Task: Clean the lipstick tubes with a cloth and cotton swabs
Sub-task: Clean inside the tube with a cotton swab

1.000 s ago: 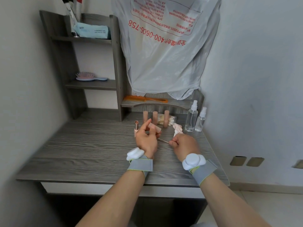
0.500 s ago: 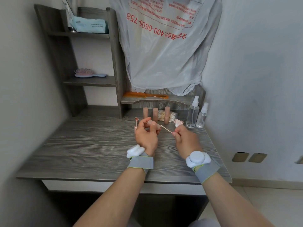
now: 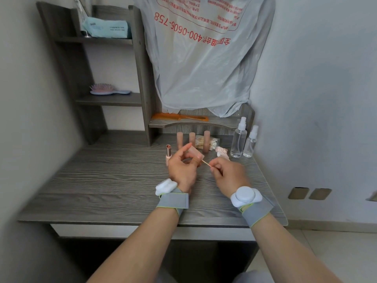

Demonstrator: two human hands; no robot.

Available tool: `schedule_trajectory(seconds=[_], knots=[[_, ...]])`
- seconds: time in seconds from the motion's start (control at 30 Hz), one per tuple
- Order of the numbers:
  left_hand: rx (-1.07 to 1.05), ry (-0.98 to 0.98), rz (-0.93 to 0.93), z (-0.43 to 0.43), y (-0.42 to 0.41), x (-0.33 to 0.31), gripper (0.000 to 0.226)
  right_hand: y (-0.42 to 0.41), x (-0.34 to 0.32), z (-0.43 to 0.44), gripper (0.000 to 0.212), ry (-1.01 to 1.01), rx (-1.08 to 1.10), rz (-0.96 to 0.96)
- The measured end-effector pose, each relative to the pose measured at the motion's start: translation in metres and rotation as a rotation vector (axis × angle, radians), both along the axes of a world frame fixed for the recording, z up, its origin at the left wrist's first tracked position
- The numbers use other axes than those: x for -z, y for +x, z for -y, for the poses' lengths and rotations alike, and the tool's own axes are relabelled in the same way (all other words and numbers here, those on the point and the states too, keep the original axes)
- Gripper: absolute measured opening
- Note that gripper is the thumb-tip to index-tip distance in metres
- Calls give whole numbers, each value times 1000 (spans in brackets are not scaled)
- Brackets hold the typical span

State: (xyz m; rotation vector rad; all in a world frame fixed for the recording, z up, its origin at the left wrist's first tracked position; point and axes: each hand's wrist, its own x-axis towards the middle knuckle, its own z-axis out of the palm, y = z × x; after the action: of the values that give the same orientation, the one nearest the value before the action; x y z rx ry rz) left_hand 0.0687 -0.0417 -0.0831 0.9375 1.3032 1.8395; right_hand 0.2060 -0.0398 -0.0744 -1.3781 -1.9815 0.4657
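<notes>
My left hand grips a pink lipstick cap, held above the desk with its mouth turned right. My right hand pinches a cotton swab, whose tip reaches the cap's mouth. An uncapped lipstick tube stands just left of my left hand. Three capped pink tubes stand in a row behind. A crumpled pinkish cloth lies right of them, beyond my right hand. A clear pack of cotton swabs lies behind the row.
Two clear spray bottles stand at the desk's back right. An orange comb lies on a low shelf under a hanging plastic bag. A hairbrush and a tissue pack sit on the left shelves. The grey desk stretches left.
Both hands rose from the desk. The swab's tip went from pointing low between the hands to the mouth of the cap. The view shifted slightly.
</notes>
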Motion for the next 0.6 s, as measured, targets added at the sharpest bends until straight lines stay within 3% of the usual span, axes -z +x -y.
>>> schedule_trajectory(seconds=[0.27, 0.6], knots=[[134, -6, -81, 6, 3, -5, 50, 0, 2, 0, 12, 28, 15, -93], [108, 28, -71, 6, 2, -6, 48, 2, 4, -1, 6, 164, -33, -73]])
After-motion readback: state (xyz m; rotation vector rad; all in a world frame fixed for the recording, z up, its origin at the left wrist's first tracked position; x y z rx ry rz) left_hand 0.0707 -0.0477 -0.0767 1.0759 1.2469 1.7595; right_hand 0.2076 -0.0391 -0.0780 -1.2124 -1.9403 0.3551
